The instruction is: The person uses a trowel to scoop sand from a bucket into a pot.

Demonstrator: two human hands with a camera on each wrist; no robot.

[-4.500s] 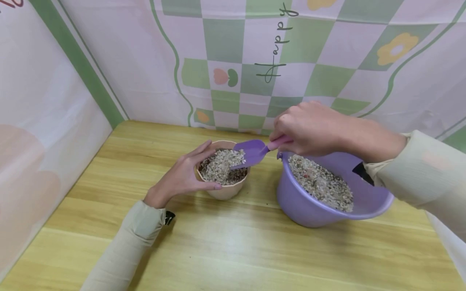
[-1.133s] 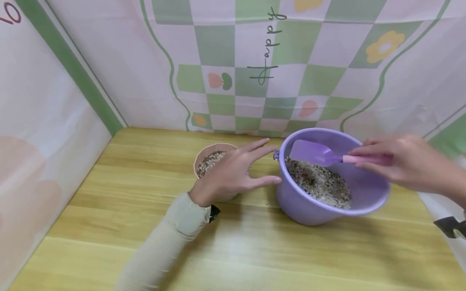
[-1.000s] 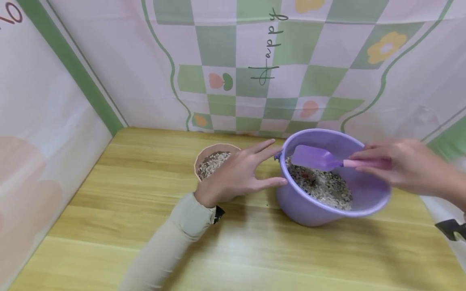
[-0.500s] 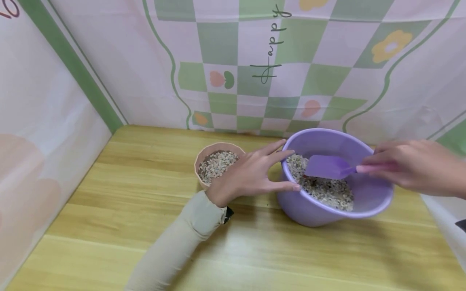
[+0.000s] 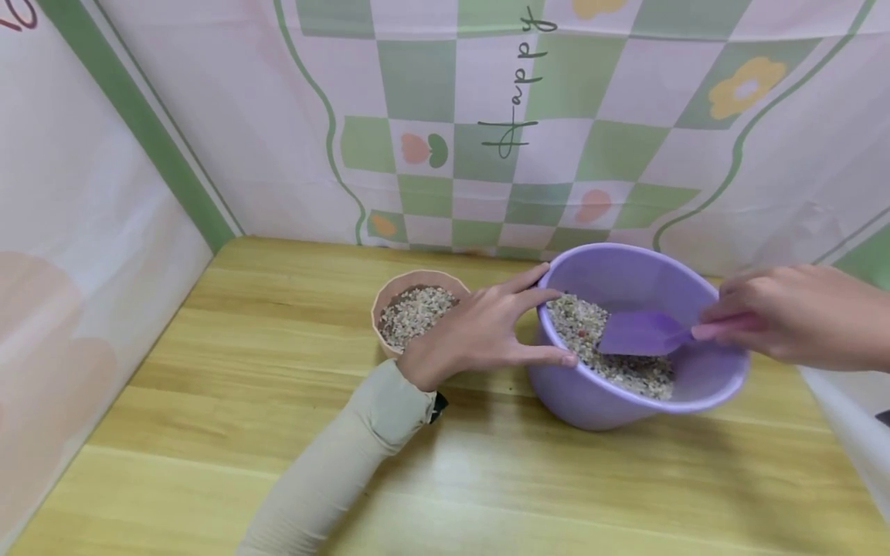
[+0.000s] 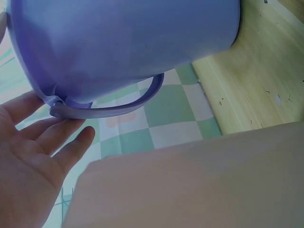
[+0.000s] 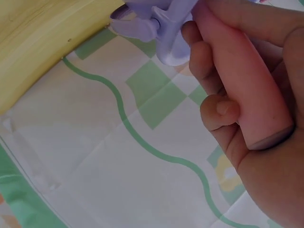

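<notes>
In the head view my right hand [image 5: 793, 316] grips the pink handle [image 7: 247, 80] of a purple trowel [image 5: 640, 333]. The trowel's blade is inside a purple bucket [image 5: 584, 405], its lower edge at the pale gravel [image 5: 577, 324]. My left hand [image 5: 480, 332] rests on the bucket's left rim, fingers and thumb spread and fairly straight. Seen from the left wrist, its fingertips touch the rim beside the joint of the bucket's carrying handle [image 6: 118, 110]. A peach plant pot [image 5: 381, 297], holding similar gravel, stands behind my left wrist and is partly hidden by it.
Everything stands on a wooden table [image 5: 208, 432]. A green-checked cloth [image 5: 487, 93] hangs right behind the bucket and pot, and another pale cloth [image 5: 83, 177] borders the left side. Some dark specks lie on the table between pot and bucket.
My left hand has left the pot and moved right onto the bucket's rim. My right hand has brought the trowel from over the pot into the bucket, then lowered its blade to the gravel.
</notes>
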